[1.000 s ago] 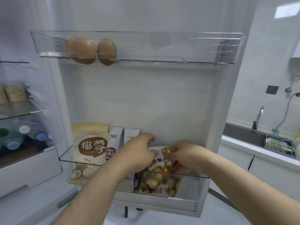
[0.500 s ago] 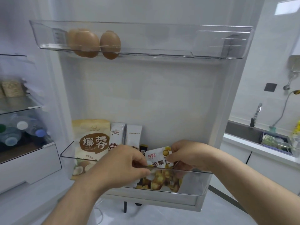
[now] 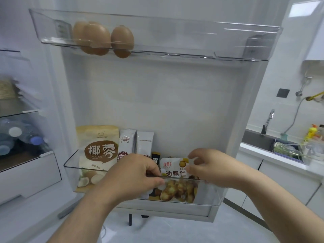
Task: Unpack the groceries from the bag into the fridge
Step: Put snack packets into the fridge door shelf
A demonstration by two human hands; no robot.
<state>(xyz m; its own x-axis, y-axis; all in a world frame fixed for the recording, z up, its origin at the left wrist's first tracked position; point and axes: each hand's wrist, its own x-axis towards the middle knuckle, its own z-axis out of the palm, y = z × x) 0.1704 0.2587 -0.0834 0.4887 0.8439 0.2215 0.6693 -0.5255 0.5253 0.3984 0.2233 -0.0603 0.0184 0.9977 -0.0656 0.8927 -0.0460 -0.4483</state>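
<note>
White chestnut snack packet with yellow kernels printed on it (image 3: 172,166) stands in clear plastic lower door bin (image 3: 211,195), lower centre of frame. Right hand (image 3: 212,167) grip pinches its upper right corner. Left hand (image 3: 135,174) grip clenched over bin's front rim at packet's left edge. Beige coconut bag (image 3: 100,149) at bin's left end.
</note>
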